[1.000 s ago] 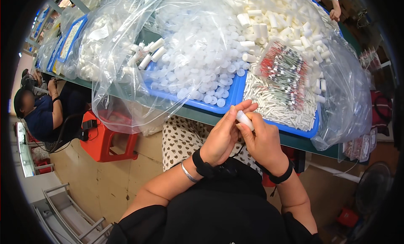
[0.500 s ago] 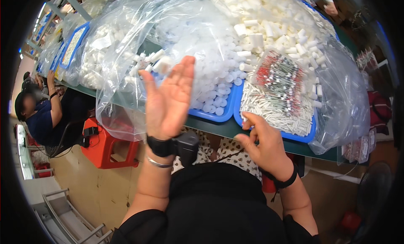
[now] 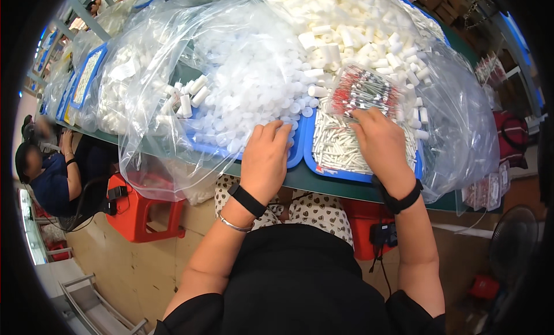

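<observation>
My left hand is palm down over the front right of a blue tray heaped with translucent white discs. Its fingers are bent together, and whatever they pinch is hidden. My right hand bends over the front edge of a clear plastic box holding thin wired parts with red and dark green leads. Its fingertips come together at that edge, and I cannot see what lies between them. The box rests on short white tubes in a second blue tray.
Larger white foam cylinders are piled behind both trays. Clear plastic bags drape over the table on the left and the right. Red stools stand below the edge. A seated person works at far left.
My left hand has turned from open, palm up, to palm down and gone to the discs. My right hand has moved forward from the tray's front edge to the clear box.
</observation>
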`<state>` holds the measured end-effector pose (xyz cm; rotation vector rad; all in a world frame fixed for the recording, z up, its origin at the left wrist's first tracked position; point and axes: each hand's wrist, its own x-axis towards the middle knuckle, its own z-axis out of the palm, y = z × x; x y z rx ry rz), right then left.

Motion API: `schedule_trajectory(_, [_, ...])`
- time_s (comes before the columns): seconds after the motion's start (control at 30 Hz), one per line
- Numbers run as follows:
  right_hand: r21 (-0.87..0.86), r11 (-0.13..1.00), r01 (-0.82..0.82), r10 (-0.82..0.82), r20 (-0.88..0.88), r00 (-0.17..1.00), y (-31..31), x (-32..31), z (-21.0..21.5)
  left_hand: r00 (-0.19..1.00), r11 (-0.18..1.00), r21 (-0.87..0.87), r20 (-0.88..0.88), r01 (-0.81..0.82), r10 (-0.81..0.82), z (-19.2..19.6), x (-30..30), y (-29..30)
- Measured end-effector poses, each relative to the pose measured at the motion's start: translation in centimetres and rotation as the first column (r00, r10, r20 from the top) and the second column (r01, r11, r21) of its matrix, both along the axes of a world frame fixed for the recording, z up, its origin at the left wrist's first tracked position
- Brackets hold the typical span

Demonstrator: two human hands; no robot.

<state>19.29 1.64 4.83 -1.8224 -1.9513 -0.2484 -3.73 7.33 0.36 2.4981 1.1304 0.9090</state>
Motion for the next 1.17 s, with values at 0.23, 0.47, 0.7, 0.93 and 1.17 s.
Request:
schedule_trajectory(0.23, [0.005,1.000,-0.024,0.024,0.119,0.993,1.3,0.5,-0.5,0.994,0.993,-0.048,-0.002,-0.108,0.108,0.4,1.3,0.8])
schedule_trajectory(0.47, [0.145,0.984,-0.105,0.143,-0.281,0.949,0.4,0.4,0.6,0.972,0.962,-0.267,0.209,-0.052,0.110,0.2,0.7,1.4])
schedule_trajectory(0.7, [-0.031,0.998,-0.048,0.015,-0.672,0.741,-2.4,-1.5,2.3,0.623,0.444,-0.723,0.686,0.529,0.375,2.4,-1.0,0.4])
schedule_trajectory(0.93, [-0.034,0.983,-0.179,0.128,-0.569,0.812,-4.3,-4.6,2.3,0.315,0.073,-0.470,0.691,0.880,0.651,0.9,-1.7,-1.8])
schedule_trajectory(1.17, [0.068,0.978,-0.199,0.211,-0.290,0.934,-4.6,-5.2,2.0,0.254,-0.067,-0.309,0.617,0.949,0.745,-0.4,-1.1,-3.5])
